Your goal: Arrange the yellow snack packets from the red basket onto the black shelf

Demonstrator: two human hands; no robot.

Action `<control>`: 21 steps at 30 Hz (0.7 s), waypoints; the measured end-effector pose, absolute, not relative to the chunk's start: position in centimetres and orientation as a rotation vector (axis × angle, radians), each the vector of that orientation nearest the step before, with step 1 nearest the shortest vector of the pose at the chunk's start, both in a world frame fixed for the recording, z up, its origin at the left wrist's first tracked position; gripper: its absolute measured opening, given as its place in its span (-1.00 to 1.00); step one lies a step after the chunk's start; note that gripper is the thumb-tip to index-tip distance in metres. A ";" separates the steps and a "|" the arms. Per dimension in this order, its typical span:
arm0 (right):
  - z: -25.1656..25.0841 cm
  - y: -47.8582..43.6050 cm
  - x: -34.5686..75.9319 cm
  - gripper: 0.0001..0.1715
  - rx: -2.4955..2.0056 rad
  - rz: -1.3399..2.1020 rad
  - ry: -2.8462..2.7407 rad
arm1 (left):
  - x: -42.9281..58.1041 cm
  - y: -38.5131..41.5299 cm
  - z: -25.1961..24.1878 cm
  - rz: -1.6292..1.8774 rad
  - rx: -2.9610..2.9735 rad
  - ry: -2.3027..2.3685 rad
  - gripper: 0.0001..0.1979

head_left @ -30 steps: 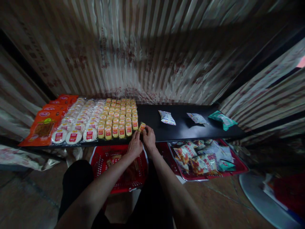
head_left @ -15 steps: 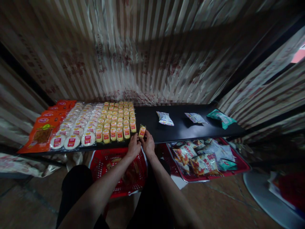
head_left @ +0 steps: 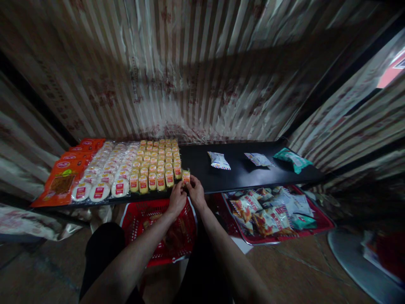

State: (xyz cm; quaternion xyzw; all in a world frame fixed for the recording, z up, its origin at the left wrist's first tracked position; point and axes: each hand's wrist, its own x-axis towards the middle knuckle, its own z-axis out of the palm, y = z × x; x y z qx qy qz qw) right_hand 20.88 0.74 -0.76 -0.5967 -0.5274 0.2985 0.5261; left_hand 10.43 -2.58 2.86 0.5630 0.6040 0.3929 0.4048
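Observation:
A small yellow snack packet (head_left: 186,176) with a red label stands at the front edge of the black shelf (head_left: 240,175), at the right end of the rows of yellow packets (head_left: 157,162). My left hand (head_left: 176,199) and my right hand (head_left: 196,193) both pinch it from below, fingers closed on its lower part. Left of those rows lie round white packets (head_left: 104,177) and orange packets (head_left: 61,177).
On the shelf's right half lie two white sachets (head_left: 219,160) (head_left: 258,159) and a teal packet (head_left: 292,159). Under the shelf stand a red basket (head_left: 139,213) and a red tray (head_left: 319,217) with mixed snack bags. Striped curtain hangs behind.
The yellow packet has been shifted a little left, closer to the end of the front row. Both hands stayed on it. The view drifted slightly.

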 end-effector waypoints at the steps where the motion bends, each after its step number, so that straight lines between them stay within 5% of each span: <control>1: -0.7 0.9 20.8 -0.57 -1.429 0.712 -1.263 | 10.3 -2.6 3.1 0.992 1.420 1.535 -0.47; 21: 0.3 3.0 18.3 -0.61 -1.509 0.680 -1.371 | 8.5 -1.9 1.7 1.064 1.772 1.626 -0.47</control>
